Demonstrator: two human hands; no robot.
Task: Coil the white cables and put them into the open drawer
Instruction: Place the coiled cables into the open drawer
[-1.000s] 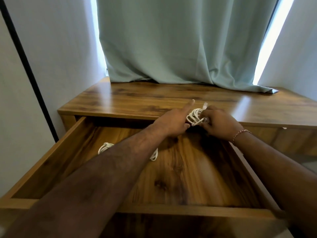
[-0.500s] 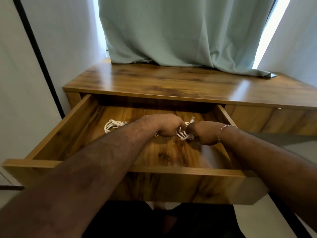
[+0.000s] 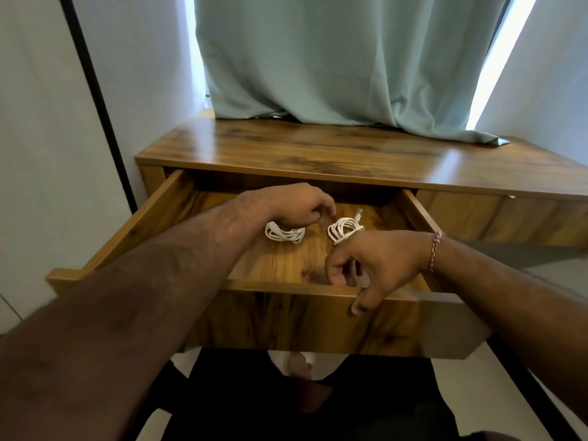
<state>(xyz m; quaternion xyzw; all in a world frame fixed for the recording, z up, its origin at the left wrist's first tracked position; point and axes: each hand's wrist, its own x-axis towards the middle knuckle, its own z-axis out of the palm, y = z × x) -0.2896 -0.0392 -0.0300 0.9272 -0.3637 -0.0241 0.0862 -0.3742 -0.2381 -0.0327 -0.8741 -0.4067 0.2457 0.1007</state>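
The left hand (image 3: 296,206) reaches into the open drawer (image 3: 152,224), fingers curled loosely downward and partly spread, with nothing clasped in them. Its wrist lies over the far edge of the left coil (image 3: 284,234), which sits at about 6 o'clock from that hand; whether skin actually touches cable is hard to say from this angle.

The right hand (image 3: 378,262) is at the drawer's near right, at about 4 o'clock from the left hand. Its fingers are half bent and parted, holding nothing. One fingertip hangs over the drawer's front panel, and the thumb and forefinger curl above the drawer floor just inside the front edge. A red and white thread bracelet (image 3: 435,251) circles its wrist.

Both cables are white, wound into small tight bundles of several loops, and both lie on the drawer's wooden floor. The right coil (image 3: 343,230) is at 3 o'clock from the left coil, a short gap of bare wood between them. Its plug end sticks up toward 1 o'clock. It lies just beyond the right hand's knuckles, at about 11 o'clock from that hand, close to it but seemingly apart.

At 12 o'clock, beyond the drawer, is the wooden desk top (image 3: 350,154), with a pale green curtain (image 3: 343,65) draped onto its back edge.
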